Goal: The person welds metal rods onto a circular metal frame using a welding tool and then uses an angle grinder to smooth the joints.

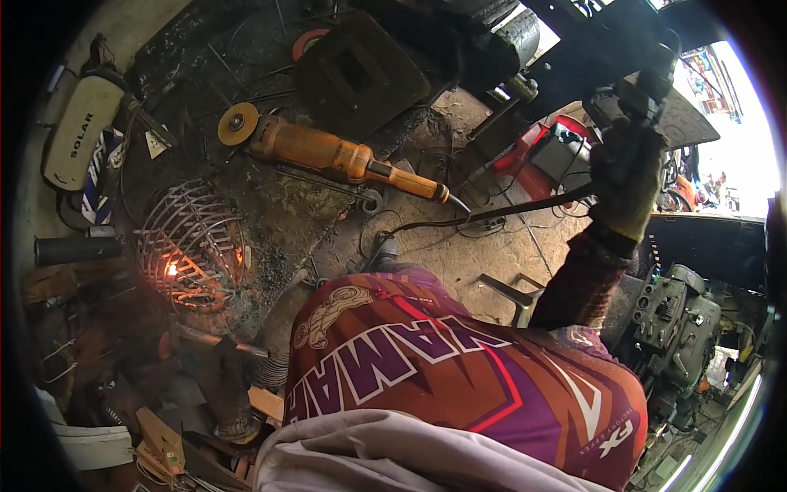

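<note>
My right hand, in a worn, dirty glove, is raised at the upper right. Its fingers are closed around something dark that I cannot make out, beside a dark plate. A black cable runs from near this hand toward the left. Low on the left, my left hand is in a dark glove and deep shadow, so its fingers do not show. Just above it lies a metal pipe. A round cage of bent metal rods stands farther up, with a bright orange glow inside.
An orange angle grinder with a yellow disc lies on the dark work surface. Beyond it rests a dark plate with a rectangular window. A beige cylinder is at the far left. Grimy machinery stands at the right, a red-and-black machine near my right hand.
</note>
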`<state>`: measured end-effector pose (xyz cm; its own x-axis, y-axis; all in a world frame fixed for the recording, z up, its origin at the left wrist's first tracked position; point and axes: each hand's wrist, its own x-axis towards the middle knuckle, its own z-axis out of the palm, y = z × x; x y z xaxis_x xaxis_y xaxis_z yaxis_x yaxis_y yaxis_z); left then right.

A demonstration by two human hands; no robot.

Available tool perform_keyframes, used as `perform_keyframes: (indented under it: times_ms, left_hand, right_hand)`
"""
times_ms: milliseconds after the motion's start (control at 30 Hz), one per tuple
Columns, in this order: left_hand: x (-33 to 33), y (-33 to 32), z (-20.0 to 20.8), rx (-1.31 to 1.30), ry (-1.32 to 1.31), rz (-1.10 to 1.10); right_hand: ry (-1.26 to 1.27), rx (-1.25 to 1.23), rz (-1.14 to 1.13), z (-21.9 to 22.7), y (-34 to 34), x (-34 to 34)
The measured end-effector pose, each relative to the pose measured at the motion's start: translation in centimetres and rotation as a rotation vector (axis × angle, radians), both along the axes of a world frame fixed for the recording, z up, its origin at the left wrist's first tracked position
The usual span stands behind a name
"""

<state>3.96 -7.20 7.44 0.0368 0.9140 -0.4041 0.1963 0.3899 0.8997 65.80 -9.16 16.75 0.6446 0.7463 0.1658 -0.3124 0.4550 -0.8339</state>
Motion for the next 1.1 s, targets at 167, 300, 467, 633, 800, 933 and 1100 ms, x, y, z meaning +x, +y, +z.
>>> perform_keyframes:
  times_ms: [167, 300, 467, 633, 800, 933, 1100]
  left_hand:
    - [0.9, 0.9, 1.4, 0.172, 0.437, -0.084]
    - [0.1, 1.2, 0.5, 0.129, 0.481, -0.106]
    - [0.0, 0.9, -0.5, 0.080, 0.378, 0.017]
    - [-0.6, 1.2, -0.3, 0.067, 0.495, -0.039]
    - [0.3, 1.5, 0.7, 0.080, 0.569, -0.089]
    - [-0.5, 1.3, 0.1, 0.237, 0.570, -0.062]
    - [-0.3, 2.1, 0.3, 0.401, 0.658, 0.120]
  right_hand:
    - [-1.394, -0.651, -0.544, -3.3, 1.0, 7.5]
    - [-1.377, -0.410, -0.481, -8.4, 5.0, 8.0]
    - [-0.773, -0.396, -0.146, -14.6, 7.1, 11.1]
    - [-0.606, -0.287, -0.072, -16.7, 9.0, 13.1]
    - [-1.397, -0.307, -0.215, -17.1, 10.5, 14.0]
    - [-1.627, -0.493, -0.197, -18.4, 9.8, 12.9]
    - [-1.853, -0.573, -0.192, -19.8, 7.9, 11.9]
